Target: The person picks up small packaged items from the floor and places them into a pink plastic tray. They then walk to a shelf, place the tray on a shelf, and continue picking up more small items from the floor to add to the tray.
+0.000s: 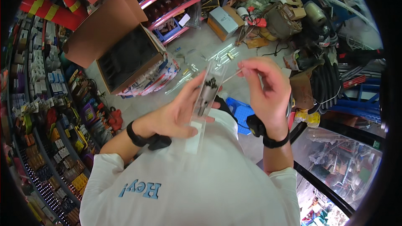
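Observation:
My left hand [176, 117] holds a long clear plastic case [195, 136] in front of my white shirt, thumb on its near end. Inside the case lies a metal hole saw [207, 94], its dark toothed rim towards the far end. A pale label or insert shows in the case's near part. To the right, my right hand [269, 89] pinches a thin, light rod [231, 77] between thumb and fingertips. The rod slants down towards the case's right side; whether it touches the case cannot be made out.
Clear plastic packs [221, 55] lie on the grey floor ahead. An opened cardboard box [103, 28] stands ahead left, beside stocked shelves [39, 84]. A blue plastic stool or basket [240, 111] is below my right hand. Black hose coils [326, 84] and a glass-topped cabinet [342, 160] stand right.

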{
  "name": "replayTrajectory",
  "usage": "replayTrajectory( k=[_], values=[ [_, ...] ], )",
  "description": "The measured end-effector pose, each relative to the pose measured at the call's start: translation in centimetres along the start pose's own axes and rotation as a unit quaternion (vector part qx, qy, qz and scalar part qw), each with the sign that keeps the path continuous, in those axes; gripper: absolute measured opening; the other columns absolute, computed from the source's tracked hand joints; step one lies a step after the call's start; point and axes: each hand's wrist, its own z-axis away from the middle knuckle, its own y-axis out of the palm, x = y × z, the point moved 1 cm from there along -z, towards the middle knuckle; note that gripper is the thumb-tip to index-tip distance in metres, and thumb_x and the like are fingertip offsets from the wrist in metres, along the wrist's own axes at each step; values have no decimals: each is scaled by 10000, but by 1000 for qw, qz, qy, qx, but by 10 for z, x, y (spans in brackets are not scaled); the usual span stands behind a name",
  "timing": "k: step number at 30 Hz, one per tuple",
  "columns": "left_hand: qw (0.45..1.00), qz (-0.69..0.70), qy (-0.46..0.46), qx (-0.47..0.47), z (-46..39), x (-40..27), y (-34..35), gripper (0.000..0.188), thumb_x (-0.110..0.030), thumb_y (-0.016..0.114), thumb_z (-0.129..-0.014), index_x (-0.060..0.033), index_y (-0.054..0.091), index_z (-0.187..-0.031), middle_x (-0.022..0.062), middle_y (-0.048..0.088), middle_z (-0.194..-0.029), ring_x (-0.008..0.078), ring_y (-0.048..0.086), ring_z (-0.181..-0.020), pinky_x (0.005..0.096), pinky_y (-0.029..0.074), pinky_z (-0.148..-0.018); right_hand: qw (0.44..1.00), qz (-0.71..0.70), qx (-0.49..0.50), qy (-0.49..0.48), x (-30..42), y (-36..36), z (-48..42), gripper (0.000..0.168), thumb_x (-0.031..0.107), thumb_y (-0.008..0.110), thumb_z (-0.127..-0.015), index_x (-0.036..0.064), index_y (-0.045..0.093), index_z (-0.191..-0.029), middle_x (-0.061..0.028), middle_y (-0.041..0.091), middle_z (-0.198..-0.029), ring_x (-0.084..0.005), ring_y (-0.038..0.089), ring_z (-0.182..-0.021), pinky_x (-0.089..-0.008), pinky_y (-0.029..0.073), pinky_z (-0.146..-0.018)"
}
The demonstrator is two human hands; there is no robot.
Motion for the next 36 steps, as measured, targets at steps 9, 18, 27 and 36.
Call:
replayTrajectory(
  k=[9,18,27,36],
  values=[
    [999,-24,15,36,-3,8,-4,1171,79,634,-693,-255,-113,-1531,149,145,-1559,297,346,-1360,490,402,-1038,999,-17,23,15,-1,-2,2,159,-120,625,-821,-7,641,-932,-94,667,-853,-181,634,-756,-267,494,-704],
    [999,29,-15,18,-8,4,-10,1156,54,647,-697,-246,-86,-1539,127,174,-1561,289,362,-1349,499,409,-1031,998,-45,39,-10,-5,0,4,116,-98,585,-858,-20,612,-940,-109,658,-901,-192,621,-792,-269,490,-732],
    [999,36,9,-18,-10,0,-11,1132,35,626,-698,-251,-67,-1546,120,195,-1553,293,362,-1348,480,408,-1022,987,3,153,-38,9,11,15,168,-118,621,-816,-2,630,-936,-124,646,-866,-240,618,-741,-296,501,-681],
    [998,43,24,-35,-10,3,-13,1120,51,588,-683,-245,-62,-1546,136,189,-1562,276,300,-1392,443,329,-1085,984,-14,173,-40,18,19,25,223,-125,653,-762,15,642,-935,-115,664,-915,-284,642,-780,-344,521,-711]
  ],
)
